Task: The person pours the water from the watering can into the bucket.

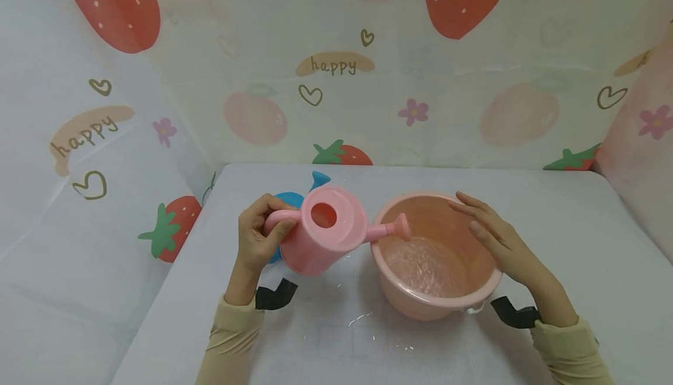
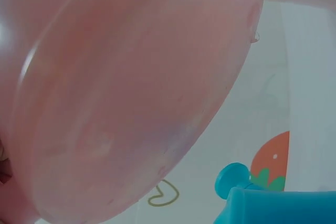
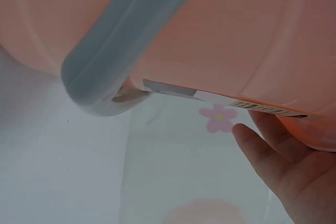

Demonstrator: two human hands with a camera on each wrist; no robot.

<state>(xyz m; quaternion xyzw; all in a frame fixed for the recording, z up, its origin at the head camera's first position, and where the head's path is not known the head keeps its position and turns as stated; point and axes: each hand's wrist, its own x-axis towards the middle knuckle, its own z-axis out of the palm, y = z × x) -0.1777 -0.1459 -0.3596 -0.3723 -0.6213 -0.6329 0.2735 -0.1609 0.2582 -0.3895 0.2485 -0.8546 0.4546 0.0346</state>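
My left hand (image 1: pixel 257 234) grips the handle of a pink watering can (image 1: pixel 321 248), thumb on top. The can is held tilted, its spout reaching over the left rim of a peach-pink bucket (image 1: pixel 391 283). Rippling water (image 1: pixel 423 265) lies in the bucket. My right hand (image 1: pixel 496 239) is at the bucket's right rim with its fingers extended. In the right wrist view, the fingers (image 3: pixel 275 156) show beside the bucket's wall (image 3: pixel 236 35) and its label. The can's underside (image 2: pixel 126 98) fills much of the left wrist view, with a drop at its edge.
Behind the pink can stands a blue watering can (image 1: pixel 319 179), mostly hidden. Water drops (image 1: pixel 360 319) dot the white tabletop (image 1: pixel 326 344) in front. A pale bucket handle (image 3: pixel 121 51) hangs at the bucket's side. Strawberry-printed cloth (image 1: pixel 336 110) encloses the back and sides.
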